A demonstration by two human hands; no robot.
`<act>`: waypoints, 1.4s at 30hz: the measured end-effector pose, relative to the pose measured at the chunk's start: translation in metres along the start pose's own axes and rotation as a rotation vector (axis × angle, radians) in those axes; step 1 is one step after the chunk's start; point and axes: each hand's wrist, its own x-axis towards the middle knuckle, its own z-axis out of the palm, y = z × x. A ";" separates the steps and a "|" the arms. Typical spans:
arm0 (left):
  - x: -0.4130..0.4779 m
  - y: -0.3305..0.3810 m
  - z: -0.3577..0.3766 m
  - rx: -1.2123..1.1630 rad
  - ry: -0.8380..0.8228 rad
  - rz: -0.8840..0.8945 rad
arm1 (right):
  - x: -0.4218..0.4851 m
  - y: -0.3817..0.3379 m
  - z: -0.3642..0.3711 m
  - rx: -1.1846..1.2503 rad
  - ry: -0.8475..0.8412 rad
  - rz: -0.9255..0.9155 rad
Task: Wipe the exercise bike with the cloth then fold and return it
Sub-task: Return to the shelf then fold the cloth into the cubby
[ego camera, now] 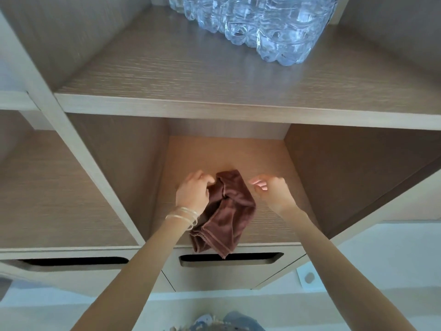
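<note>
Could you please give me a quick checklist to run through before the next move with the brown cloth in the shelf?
1. Cloth is inside the middle shelf compartment: ok, though its near corner hangs over the front edge.
2. Left hand has hold of the cloth: ok, fingers pinch its far left edge.
3. Right hand is free to help: ok, open and beside the cloth, not touching it.
4. Cloth is neatly folded: not ok, it lies bunched and creased.
5. Water bottles on the shelf above are clear of the hands: ok.
6. Bike has been wiped: cannot tell, no bike in view.
</note>
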 end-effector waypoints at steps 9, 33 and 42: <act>-0.024 -0.017 0.025 0.085 -0.320 -0.079 | 0.028 -0.010 0.047 -0.325 -0.340 -0.092; 0.031 -0.005 0.039 0.262 -0.151 0.084 | -0.014 0.001 0.045 -0.266 -0.077 0.081; -0.016 -0.019 0.019 -0.018 -0.364 0.147 | -0.061 0.005 0.054 -0.413 -0.230 -0.095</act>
